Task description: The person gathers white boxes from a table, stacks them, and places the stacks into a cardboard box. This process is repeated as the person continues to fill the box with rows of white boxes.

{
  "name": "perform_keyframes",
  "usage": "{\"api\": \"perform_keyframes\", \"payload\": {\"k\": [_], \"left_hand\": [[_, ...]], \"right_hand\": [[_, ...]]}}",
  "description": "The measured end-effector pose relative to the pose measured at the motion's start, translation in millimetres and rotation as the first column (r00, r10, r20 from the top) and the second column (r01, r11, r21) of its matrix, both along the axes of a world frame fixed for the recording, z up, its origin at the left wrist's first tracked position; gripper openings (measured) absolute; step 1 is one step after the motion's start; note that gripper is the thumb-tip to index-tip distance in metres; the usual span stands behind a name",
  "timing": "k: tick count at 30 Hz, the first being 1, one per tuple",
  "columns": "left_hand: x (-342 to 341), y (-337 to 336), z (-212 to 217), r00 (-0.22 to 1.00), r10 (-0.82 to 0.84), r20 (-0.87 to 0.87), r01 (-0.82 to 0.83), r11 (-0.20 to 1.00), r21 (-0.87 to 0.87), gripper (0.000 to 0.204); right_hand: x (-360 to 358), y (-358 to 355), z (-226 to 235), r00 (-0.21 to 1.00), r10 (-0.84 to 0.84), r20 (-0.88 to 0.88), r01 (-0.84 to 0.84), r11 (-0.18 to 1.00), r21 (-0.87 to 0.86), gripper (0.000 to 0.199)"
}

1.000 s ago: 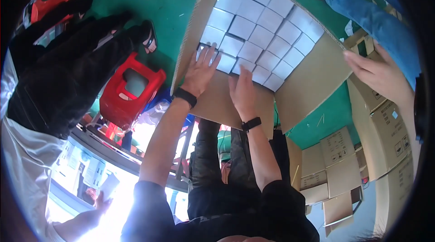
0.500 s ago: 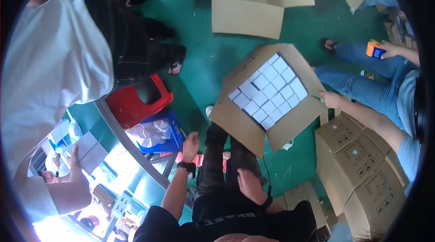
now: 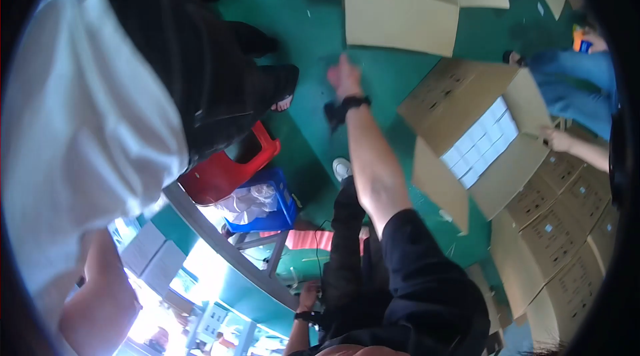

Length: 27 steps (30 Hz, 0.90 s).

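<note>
My right arm reaches far forward over the green floor, and my right hand (image 3: pixel 345 79), smeared by motion, is above bare floor near the co-worker's sandalled foot. Nothing can be made out in it. Close to my body, beside the table edge, is my left hand (image 3: pixel 309 296), small in the picture with its fingers unclear. To the right of my right arm stands an open cardboard carton (image 3: pixel 460 86) with rows of small white boxes (image 3: pixel 483 139) inside. Another person's hand (image 3: pixel 559 139) touches its right flap.
A large open carton (image 3: pixel 400 19) stands ahead. Closed cartons (image 3: pixel 553 229) are stacked at right. On the left are a person in white (image 3: pixel 100 129), a red stool (image 3: pixel 227 173), a blue bin (image 3: pixel 287 206) with white bags, and the table edge (image 3: pixel 213 236). A cable runs near my legs.
My right hand has gone from near my lap to far forward. My left hand has drawn back toward my body. The view has turned, so the filled carton appears further right.
</note>
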<state>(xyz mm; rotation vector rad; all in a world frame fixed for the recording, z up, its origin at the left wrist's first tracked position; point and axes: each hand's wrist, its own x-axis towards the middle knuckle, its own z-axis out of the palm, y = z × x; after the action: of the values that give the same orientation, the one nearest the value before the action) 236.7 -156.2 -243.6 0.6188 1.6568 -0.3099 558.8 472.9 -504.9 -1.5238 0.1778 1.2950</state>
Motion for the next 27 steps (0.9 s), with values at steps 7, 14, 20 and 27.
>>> {"api": "perform_keyframes", "payload": {"k": [7,14,20,27], "left_hand": [[2,26,20,0.967,-0.124,-0.222,0.159,0.977,0.146,0.029],[-10,129,4,0.951,-0.010,-0.310,-0.064,0.972,-0.227,0.028],[49,284,-50,0.976,0.217,-0.018,-0.198,0.921,0.336,0.061],[220,423,-118,0.814,0.485,0.320,-0.565,0.789,0.243,0.095]], "right_hand": [[132,30,-76,0.986,-0.149,0.071,0.162,0.954,-0.251,0.068],[154,12,-33,0.976,-0.199,-0.093,0.213,0.958,0.192,0.057],[187,-95,48,0.875,-0.410,0.259,0.390,0.912,0.126,0.035],[301,-361,86,0.582,-0.079,0.809,0.343,0.926,-0.157,0.046]]}}
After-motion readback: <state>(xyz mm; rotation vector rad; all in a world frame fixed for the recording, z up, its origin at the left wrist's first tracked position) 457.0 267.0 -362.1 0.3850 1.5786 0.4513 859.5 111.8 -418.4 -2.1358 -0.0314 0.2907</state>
